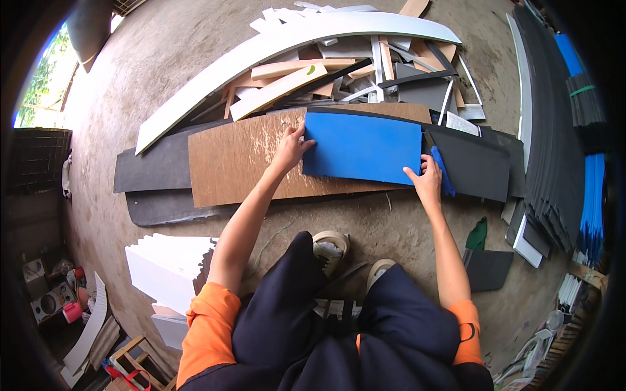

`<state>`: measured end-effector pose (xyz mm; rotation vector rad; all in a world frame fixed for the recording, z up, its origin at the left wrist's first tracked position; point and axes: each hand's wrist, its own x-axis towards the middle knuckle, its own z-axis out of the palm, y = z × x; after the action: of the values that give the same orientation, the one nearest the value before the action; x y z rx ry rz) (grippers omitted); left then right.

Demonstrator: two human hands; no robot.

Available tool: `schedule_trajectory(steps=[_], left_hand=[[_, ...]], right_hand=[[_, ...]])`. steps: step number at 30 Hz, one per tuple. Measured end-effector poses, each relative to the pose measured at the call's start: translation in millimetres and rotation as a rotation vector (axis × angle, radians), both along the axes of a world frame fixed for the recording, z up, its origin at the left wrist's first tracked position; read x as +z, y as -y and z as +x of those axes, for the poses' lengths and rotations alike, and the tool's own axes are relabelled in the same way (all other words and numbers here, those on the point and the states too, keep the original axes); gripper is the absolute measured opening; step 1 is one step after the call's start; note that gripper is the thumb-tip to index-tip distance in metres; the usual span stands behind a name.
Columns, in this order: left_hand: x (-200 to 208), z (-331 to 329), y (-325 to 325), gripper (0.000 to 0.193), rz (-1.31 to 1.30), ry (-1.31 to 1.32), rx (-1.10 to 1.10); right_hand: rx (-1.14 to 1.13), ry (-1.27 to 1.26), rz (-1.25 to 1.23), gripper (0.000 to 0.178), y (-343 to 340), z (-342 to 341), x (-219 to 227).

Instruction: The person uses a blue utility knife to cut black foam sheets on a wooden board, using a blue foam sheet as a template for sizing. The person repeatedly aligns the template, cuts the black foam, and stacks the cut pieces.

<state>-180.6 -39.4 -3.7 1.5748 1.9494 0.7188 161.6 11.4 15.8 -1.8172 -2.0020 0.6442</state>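
A blue rectangular sheet lies over the right part of a worn brown wooden board. My left hand grips the sheet's left edge, thumb reaching over the blue surface. At the opposite edge, near the lower right corner, my right hand grips it between thumb and fingers. Just beyond that hand lies a blue-handled tool, perhaps a knife, on a dark grey sheet. More dark sheeting shows under the board's left end.
Behind the board sits a heap of offcut strips, with a long curved white strip across it. White sheets are stacked at the left. Tall stacks of dark grey sheets line the right side. A dark green cloth-like piece lies nearby.
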Motion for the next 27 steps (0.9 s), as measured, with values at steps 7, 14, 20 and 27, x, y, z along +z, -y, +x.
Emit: schedule_trajectory(steps=[7, 14, 20, 27], left_hand=[[0.4, -0.9, -5.2, 0.059, 0.001, -0.013, -0.016], [-0.2, -0.6, -5.7, 0.057, -0.050, -0.029, 0.009], [-5.1, -5.1, -12.1, 0.055, -0.031, -0.013, 0.055], [3.9, -10.5, -16.6, 0.052, -0.084, 0.034, 0.079]], right_hand=[[-0.003, -0.017, 0.012, 0.053, 0.1, 1.0, 0.5], [-0.007, -0.029, 0.000, 0.053, -1.6, 0.8, -2.3], [-0.069, -0.210, -0.113, 0.033, -12.6, 13.7, -8.9], [-0.190, -0.336, -0.203, 0.021, -15.9, 14.5, -3.1]])
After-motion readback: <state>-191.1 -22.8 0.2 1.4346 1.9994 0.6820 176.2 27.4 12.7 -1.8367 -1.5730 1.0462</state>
